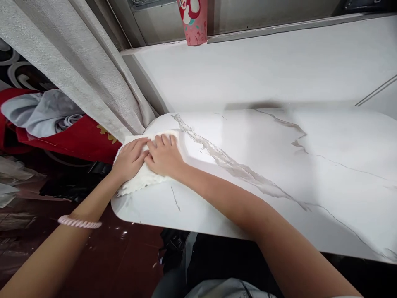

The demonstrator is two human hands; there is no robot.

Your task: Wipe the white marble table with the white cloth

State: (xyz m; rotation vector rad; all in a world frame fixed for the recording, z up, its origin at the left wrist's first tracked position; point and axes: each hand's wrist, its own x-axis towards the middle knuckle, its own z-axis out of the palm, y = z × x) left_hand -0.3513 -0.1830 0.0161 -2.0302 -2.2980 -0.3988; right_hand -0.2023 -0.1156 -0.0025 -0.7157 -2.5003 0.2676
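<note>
In the head view, the person is pressing both hands flat onto a white cloth [145,174] that is lying at the left end of the marble table [279,174], right by its rounded far-left corner. The left hand [130,159] is resting on the cloth's left part, fingers stretched out and close together, pointing toward the right. The right hand [164,156] is lying beside it and touching it, fingers likewise flat and together, pointing toward the table's far edge. Neither hand is gripping anything; the palms are bearing down on the cloth.

The cloth is sitting directly under the fingers, with its loose, ruffled edge trailing back toward the table's near-left edge, so its long axis is running from the far-left corner toward the near edge. Both hands are equally on it; the left wrist, wearing a pink bracelet [79,222], is reaching over the table's left end, while the right forearm is crossing the table top from the near edge.

A grey curtain [77,70] is hanging just beside the corner, and a pink cup [192,20] is standing well apart on the ledge behind.
</note>
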